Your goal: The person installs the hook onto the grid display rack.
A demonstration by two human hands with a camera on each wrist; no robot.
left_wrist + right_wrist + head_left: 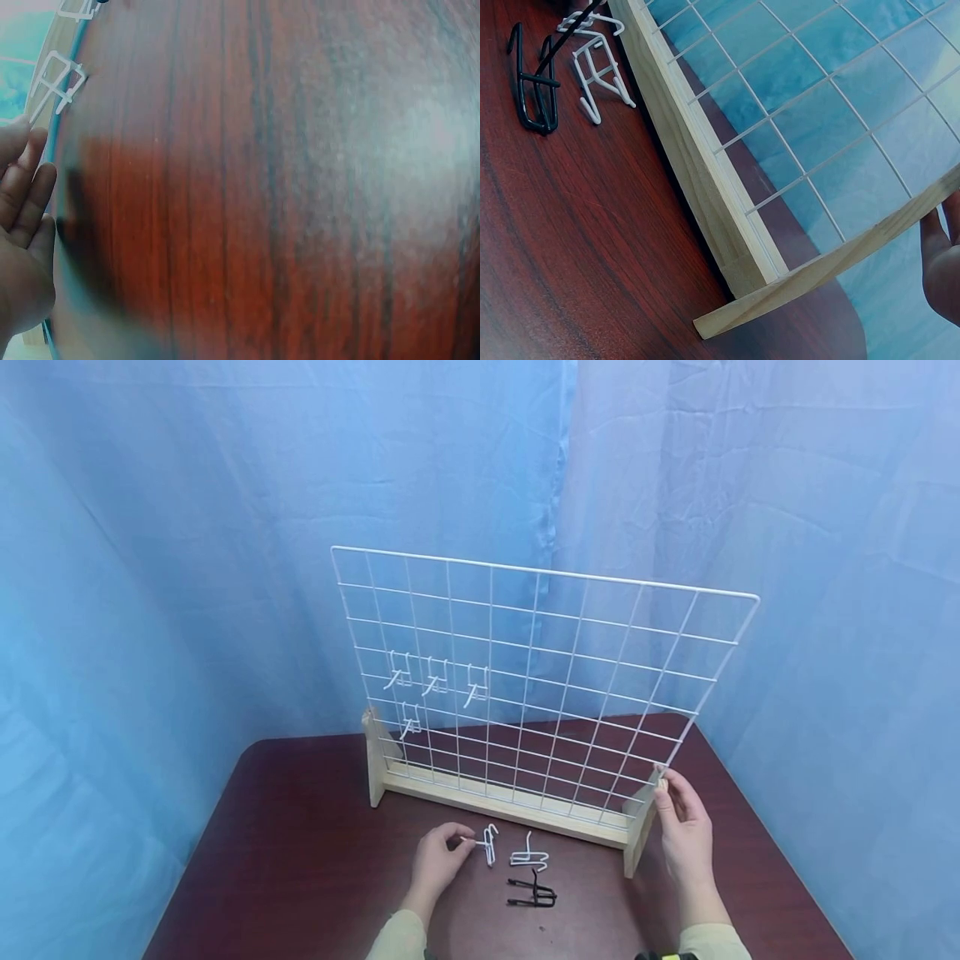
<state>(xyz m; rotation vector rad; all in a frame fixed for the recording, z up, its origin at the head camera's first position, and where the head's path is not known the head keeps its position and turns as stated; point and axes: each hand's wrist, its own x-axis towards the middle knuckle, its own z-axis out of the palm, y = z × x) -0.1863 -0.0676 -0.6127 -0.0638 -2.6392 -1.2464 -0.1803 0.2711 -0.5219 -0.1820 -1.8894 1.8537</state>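
Observation:
My left hand [438, 862] pinches the straight prong of a white wire hook [490, 845] between thumb and fingertips, just in front of the rack's base. The same white hook [60, 81] shows at the upper left in the left wrist view. My right hand [686, 831] grips the top of the wooden side support [640, 839] at the rack's right end. A white wire grid panel [536, 610] stands in the wooden base [495, 799], leaning back. Several white hooks hang on its left part, one white hook [410, 724] below a row of others.
Near the left hand a second white hook [529, 858] lies on the dark red-brown table [300, 877]. A black wire hook [534, 893] lies in front of it. Blue curtains [225, 568] surround the table's back and sides.

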